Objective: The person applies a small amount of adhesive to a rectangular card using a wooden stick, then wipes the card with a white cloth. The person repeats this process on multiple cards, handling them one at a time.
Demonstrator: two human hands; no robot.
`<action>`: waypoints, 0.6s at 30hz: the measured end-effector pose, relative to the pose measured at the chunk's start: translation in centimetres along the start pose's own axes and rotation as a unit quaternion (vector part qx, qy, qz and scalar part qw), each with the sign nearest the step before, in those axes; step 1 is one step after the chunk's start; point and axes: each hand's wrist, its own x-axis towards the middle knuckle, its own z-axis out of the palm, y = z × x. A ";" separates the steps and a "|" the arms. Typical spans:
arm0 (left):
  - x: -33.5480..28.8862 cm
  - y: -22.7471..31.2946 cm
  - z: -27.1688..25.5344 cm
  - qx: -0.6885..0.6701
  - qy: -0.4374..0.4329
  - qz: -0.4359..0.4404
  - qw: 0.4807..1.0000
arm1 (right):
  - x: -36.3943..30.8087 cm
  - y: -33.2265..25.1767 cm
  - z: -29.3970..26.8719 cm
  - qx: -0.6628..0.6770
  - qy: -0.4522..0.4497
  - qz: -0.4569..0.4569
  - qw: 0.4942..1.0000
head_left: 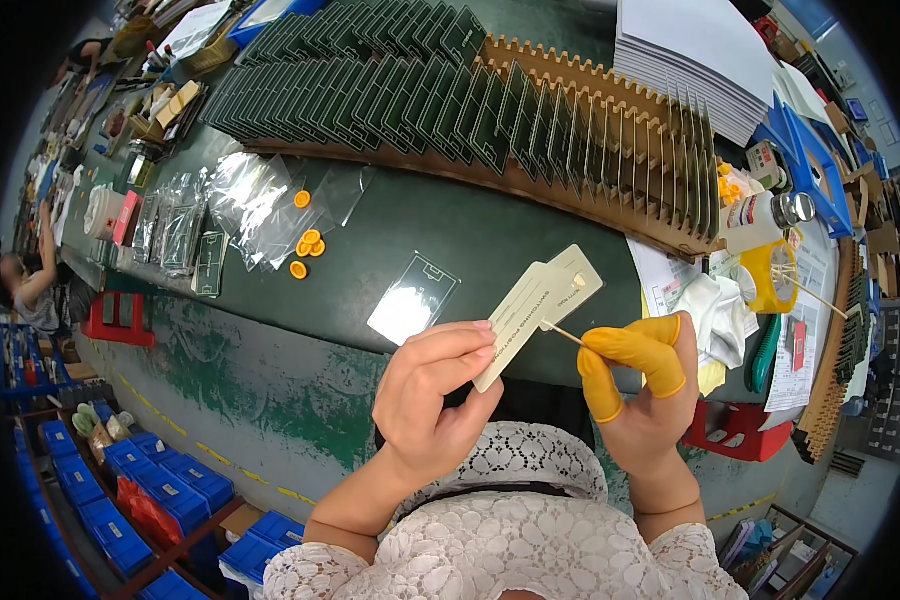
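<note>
The left hand (432, 395) pinches a pale rectangular card (537, 312) by its lower end; the right hand (642, 385), wearing yellow finger cots, grips a thin swab stick (562, 334) touching the card between the hands.

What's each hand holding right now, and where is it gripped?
The left hand grips a pale card by its lower end. The right hand, in yellow finger covers, pinches a thin stick at its rear end, tip against the card.
</note>
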 end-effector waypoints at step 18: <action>0.1 0.4 0.0 0.015 -0.003 -0.018 1.000 | -0.1 0.1 0.0 0.013 0.009 0.030 0.999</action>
